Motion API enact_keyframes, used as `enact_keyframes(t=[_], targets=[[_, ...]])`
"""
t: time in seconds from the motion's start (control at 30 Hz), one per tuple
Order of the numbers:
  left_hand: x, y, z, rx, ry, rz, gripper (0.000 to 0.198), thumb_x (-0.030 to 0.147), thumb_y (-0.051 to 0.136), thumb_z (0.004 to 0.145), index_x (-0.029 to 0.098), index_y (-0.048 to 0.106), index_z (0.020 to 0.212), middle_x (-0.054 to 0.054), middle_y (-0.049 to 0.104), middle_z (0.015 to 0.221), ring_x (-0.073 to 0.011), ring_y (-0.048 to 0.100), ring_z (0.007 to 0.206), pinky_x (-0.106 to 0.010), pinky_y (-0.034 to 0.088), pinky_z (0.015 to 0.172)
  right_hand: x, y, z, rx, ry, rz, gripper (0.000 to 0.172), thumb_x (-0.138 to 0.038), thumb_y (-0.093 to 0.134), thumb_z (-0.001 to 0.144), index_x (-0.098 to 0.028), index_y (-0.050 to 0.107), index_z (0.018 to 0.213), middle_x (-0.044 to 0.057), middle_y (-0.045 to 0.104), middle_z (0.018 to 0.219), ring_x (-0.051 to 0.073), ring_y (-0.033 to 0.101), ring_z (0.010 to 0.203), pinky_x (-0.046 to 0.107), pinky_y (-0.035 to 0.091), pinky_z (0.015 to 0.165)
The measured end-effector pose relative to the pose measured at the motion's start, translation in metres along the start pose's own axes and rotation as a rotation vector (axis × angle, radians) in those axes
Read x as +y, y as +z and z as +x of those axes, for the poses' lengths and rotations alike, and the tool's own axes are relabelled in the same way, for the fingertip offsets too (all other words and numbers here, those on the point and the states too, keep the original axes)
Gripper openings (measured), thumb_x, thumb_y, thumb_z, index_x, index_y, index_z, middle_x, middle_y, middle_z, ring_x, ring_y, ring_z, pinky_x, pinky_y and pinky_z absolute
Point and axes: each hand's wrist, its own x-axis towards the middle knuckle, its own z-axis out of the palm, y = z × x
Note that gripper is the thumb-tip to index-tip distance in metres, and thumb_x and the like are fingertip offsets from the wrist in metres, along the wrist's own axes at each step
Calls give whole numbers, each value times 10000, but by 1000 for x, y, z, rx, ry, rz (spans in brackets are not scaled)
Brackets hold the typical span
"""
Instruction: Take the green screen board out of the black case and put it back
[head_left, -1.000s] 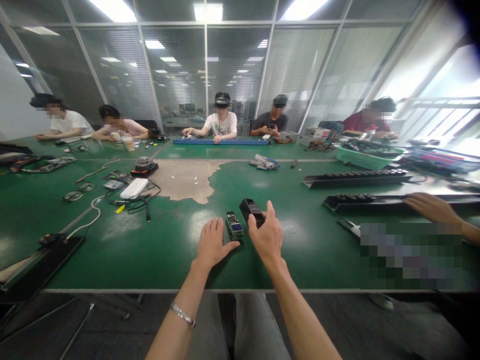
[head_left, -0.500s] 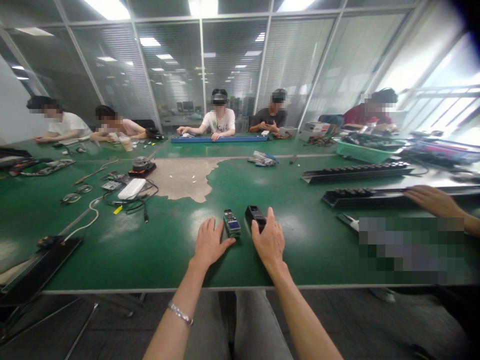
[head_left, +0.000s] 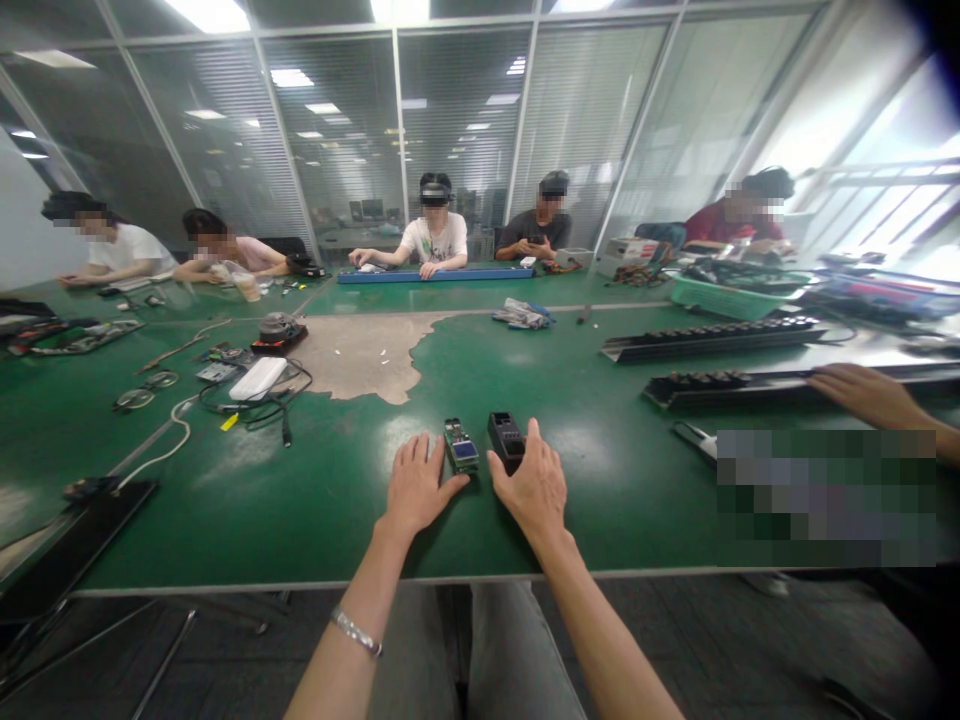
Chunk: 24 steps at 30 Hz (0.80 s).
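Observation:
A small green circuit board with a blue-grey display [head_left: 461, 446] lies on the green table, its long side toward me. Just left of it rests my left hand [head_left: 417, 483], fingers stretched out on the tabletop and thumb at the board's near end. To the right of the board lies a black plastic casing [head_left: 504, 432] with openings in its top. My right hand [head_left: 534, 487] is spread at the casing's right and near side, partly covering it. The thumb is apart from the fingers; whether it touches the casing I cannot tell.
At left lie a white box-shaped device [head_left: 259, 379], tangled black cables and a dark panel [head_left: 82, 550]. A person's hand [head_left: 862, 392] rests on a long black rail [head_left: 765, 388] at right. A green basket [head_left: 739, 292] stands behind. Several people sit across the table.
My right thumb has shifted slightly left and down, away from the casing's top. My left hand, the circuit board and the casing stay nearly the same, with a slight shift of the view.

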Motion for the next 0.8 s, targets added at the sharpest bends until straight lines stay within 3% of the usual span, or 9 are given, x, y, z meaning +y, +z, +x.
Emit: enact_keyframes(t=[0.27, 0.8], targets=[[0, -2, 0, -13, -4, -25, 765, 748, 300, 905, 224, 415, 1451, -149, 319, 1551, -357, 263, 1420, -530, 208, 1141, 8, 7, -3, -24, 35, 50, 845, -475, 543, 835, -48, 226, 1491, 215, 562, 1255, 337, 520, 1129, 452, 422, 942], [-3, 1, 0, -13, 9, -20, 697, 713, 308, 924, 285, 378, 1469, -134, 336, 1543, -342, 266, 1422, -536, 226, 1123, 8, 11, -5, -48, 36, 30, 800, -459, 519, 846, -54, 255, 1483, 226, 565, 1259, 341, 509, 1153, 453, 413, 931]])
